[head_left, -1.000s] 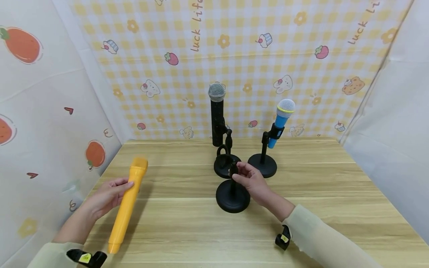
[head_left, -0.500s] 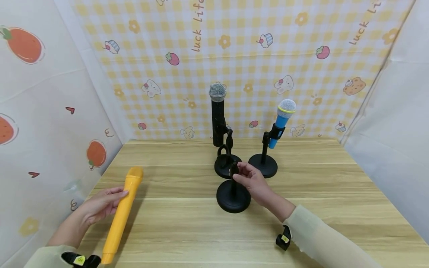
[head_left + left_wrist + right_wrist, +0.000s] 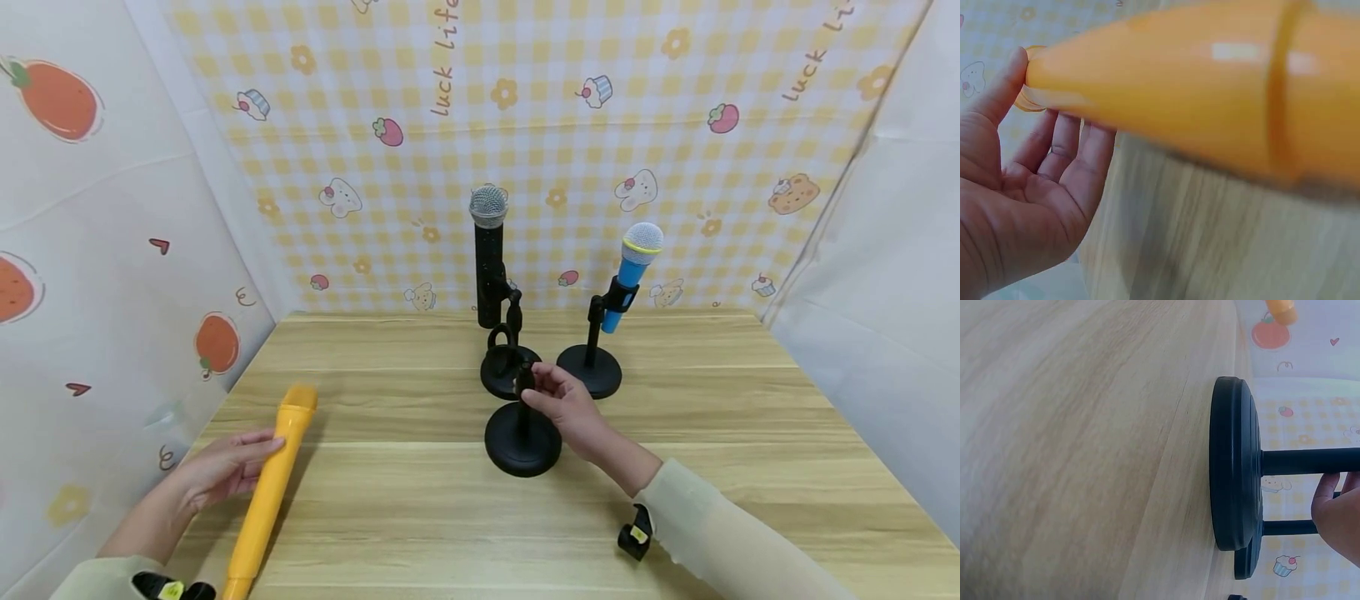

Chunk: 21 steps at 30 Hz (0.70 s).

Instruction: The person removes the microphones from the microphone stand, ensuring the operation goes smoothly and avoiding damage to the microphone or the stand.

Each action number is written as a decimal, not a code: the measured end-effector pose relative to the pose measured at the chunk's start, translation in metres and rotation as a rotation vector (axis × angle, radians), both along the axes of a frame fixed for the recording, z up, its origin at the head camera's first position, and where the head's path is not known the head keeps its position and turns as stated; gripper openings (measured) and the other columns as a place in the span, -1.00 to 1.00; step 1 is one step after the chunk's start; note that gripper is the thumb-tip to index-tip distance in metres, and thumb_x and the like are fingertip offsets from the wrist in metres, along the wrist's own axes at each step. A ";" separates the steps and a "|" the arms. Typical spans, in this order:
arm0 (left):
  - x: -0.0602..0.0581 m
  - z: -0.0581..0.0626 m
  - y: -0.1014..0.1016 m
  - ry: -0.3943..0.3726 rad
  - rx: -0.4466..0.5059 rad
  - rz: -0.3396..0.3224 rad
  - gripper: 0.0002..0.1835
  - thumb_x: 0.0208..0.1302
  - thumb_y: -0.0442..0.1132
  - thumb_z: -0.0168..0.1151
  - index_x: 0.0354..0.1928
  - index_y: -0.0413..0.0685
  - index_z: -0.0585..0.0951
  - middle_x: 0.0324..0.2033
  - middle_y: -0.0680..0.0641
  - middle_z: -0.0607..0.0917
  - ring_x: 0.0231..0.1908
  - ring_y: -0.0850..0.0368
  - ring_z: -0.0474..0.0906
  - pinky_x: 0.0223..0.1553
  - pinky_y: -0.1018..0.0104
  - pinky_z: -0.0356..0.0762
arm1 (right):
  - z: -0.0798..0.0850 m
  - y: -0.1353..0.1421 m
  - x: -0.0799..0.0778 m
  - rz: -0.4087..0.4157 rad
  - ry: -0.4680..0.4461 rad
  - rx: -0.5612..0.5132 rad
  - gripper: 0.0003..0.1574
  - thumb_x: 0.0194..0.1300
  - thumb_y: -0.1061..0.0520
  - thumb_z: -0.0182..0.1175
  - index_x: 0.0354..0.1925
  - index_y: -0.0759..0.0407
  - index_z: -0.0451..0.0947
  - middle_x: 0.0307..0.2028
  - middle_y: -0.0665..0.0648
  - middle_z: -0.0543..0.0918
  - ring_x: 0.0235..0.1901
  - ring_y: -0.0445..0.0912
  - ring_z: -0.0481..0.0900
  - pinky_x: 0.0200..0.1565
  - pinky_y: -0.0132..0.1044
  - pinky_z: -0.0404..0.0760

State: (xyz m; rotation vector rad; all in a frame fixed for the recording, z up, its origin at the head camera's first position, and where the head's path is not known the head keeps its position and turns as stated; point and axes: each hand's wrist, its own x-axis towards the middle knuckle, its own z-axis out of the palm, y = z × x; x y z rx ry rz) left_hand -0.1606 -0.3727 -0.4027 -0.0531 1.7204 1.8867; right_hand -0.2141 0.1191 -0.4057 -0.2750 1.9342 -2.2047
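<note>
The left hand [image 3: 228, 468] pinches a yellow microphone [image 3: 268, 498] at the left side of the surface [image 3: 390, 525]; well apart, the right hand [image 3: 576, 414] grips a black stand [image 3: 522, 450] near the middle. Behind, a blue microphone [image 3: 631, 273] leans in a second stand [image 3: 589, 372].

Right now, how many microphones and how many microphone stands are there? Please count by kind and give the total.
Microphones: 3 (long yellow-orange microphone, black silver-headed microphone, blue silver-headed microphone)
Black round-based stands: 3 (front stand, stand behind it, stand holding the blue microphone)
Total: 6
</note>
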 end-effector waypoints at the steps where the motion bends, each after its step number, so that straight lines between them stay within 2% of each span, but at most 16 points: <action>1: 0.001 0.000 0.000 0.004 -0.008 -0.005 -0.80 0.52 -0.20 -0.02 -0.13 0.20 0.61 -0.22 0.03 0.72 -0.19 0.14 0.67 -0.14 0.18 0.63 | 0.000 0.000 0.000 -0.001 0.001 -0.001 -0.52 0.35 0.32 0.19 0.19 0.35 0.34 -0.02 0.11 0.46 -0.02 -0.05 0.36 0.00 -0.39 0.51; 4: 0.003 0.000 0.000 0.023 -0.038 0.011 -0.80 0.51 -0.20 0.00 -0.14 0.23 0.61 -0.23 0.05 0.71 -0.22 0.13 0.67 -0.16 0.18 0.63 | 0.000 0.000 0.000 -0.005 0.003 -0.002 -0.53 0.34 0.31 0.20 0.18 0.33 0.35 -0.03 0.12 0.47 -0.03 -0.05 0.37 -0.01 -0.39 0.52; 7: 0.005 -0.001 0.001 0.068 -0.101 0.058 -0.85 0.48 -0.20 0.05 -0.08 0.18 0.60 -0.23 0.05 0.70 -0.23 0.12 0.67 -0.18 0.16 0.63 | 0.000 0.001 0.000 -0.007 0.004 0.001 -0.52 0.34 0.30 0.21 0.18 0.34 0.35 -0.03 0.12 0.47 -0.03 -0.05 0.37 -0.01 -0.38 0.52; 10: 0.008 -0.004 0.004 0.121 -0.193 0.119 -0.73 0.44 -0.19 0.11 0.10 -0.07 0.54 -0.23 0.06 0.69 -0.23 0.10 0.67 -0.19 0.14 0.64 | 0.001 0.001 0.000 -0.011 -0.004 0.005 -0.51 0.34 0.30 0.21 0.19 0.34 0.35 -0.02 0.13 0.47 -0.02 -0.04 0.36 0.00 -0.38 0.52; 12: 0.010 -0.007 0.005 0.153 -0.252 0.145 -0.55 0.43 -0.19 0.13 0.23 -0.34 0.42 -0.24 0.06 0.69 -0.24 0.10 0.67 -0.20 0.13 0.64 | 0.001 0.000 0.000 -0.011 -0.010 0.006 -0.49 0.34 0.30 0.21 0.20 0.33 0.34 -0.01 0.13 0.46 -0.01 -0.04 0.36 0.00 -0.38 0.52; 14: 0.012 -0.008 0.006 0.179 -0.296 0.156 -0.41 0.42 -0.20 0.14 0.29 -0.53 0.27 -0.24 0.07 0.69 -0.25 0.10 0.67 -0.20 0.13 0.64 | 0.001 0.000 0.000 -0.008 -0.015 0.008 -0.48 0.34 0.30 0.21 0.22 0.33 0.34 0.00 0.13 0.46 0.00 -0.04 0.35 0.01 -0.38 0.52; 17: 0.014 -0.010 0.007 0.204 -0.325 0.157 -0.34 0.41 -0.21 0.15 0.29 -0.61 0.20 -0.25 0.07 0.69 -0.27 0.10 0.67 -0.22 0.14 0.65 | 0.000 0.000 0.000 0.000 -0.011 0.016 -0.46 0.34 0.29 0.21 0.23 0.34 0.32 0.01 0.13 0.45 0.01 -0.04 0.35 0.02 -0.37 0.51; 21: 0.016 -0.012 0.007 0.213 -0.331 0.172 -0.39 0.39 -0.22 0.18 0.25 -0.60 0.28 -0.26 0.07 0.70 -0.28 0.11 0.67 -0.23 0.13 0.65 | 0.000 0.000 0.000 0.001 -0.013 0.012 -0.47 0.34 0.29 0.22 0.22 0.34 0.32 0.01 0.13 0.45 0.01 -0.04 0.36 0.02 -0.37 0.51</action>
